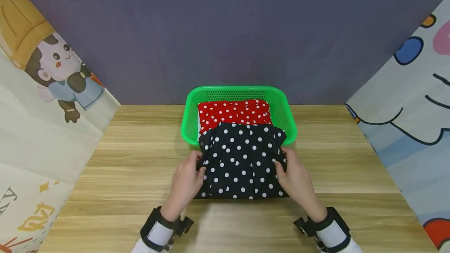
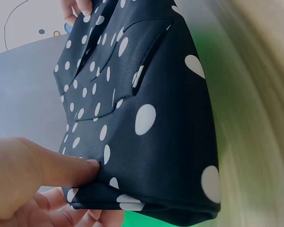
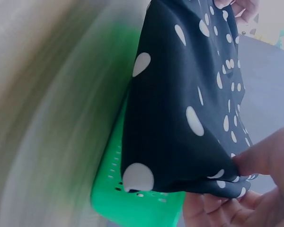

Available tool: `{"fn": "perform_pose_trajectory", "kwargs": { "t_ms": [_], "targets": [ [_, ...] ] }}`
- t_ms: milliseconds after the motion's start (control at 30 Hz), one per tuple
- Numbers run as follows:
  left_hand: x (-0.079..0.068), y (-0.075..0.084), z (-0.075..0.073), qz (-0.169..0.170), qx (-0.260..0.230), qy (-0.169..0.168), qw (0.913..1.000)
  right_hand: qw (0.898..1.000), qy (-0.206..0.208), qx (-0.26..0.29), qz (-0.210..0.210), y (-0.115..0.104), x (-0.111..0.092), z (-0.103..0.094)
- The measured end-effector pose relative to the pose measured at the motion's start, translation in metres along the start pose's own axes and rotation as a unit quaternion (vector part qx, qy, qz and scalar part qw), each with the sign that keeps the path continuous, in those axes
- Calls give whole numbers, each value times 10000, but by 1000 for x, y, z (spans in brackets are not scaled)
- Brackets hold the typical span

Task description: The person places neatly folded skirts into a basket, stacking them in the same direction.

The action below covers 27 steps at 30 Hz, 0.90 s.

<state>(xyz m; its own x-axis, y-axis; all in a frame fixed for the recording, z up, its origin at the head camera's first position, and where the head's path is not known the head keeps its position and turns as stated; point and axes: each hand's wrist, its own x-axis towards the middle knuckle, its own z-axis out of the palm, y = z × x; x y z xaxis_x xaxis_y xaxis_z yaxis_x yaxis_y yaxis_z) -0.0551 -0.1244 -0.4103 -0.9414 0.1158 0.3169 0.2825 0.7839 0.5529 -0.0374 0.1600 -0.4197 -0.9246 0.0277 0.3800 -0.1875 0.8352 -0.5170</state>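
Observation:
A black cloth with white dots (image 1: 242,163), folded to a rough rectangle, is held up by its two sides. My left hand (image 1: 186,179) pinches its left edge between thumb and fingers. On the opposite edge my right hand (image 1: 297,175) grips it the same way, with the thumb on the near face in the right wrist view. Behind the cloth a red cloth with white dots (image 1: 233,113) lies inside a green plastic basket (image 1: 188,128). The black cloth covers the front of the basket and part of the red cloth.
The basket stands at the back of a wooden table (image 1: 133,159), against a dark grey-blue panel (image 1: 232,30). Printed sheets with cartoon figures flank the table, one on the left (image 1: 42,139) and one on the right (image 1: 415,116).

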Motion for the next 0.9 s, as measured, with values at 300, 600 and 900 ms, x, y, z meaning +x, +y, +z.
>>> {"fn": "perform_pose_trajectory", "kwargs": {
  "t_ms": [300,600,900],
  "targets": [
    [23,5,-5,-117,-155,-139,9997,9991,-382,25,179,-2,27,-8],
    [45,7,-7,-53,-189,-101,9998,9987,-466,121,159,-1,51,-15],
    [74,10,-12,-46,-104,-155,9998,9990,-410,189,46,1,78,-16]
  ]
}}
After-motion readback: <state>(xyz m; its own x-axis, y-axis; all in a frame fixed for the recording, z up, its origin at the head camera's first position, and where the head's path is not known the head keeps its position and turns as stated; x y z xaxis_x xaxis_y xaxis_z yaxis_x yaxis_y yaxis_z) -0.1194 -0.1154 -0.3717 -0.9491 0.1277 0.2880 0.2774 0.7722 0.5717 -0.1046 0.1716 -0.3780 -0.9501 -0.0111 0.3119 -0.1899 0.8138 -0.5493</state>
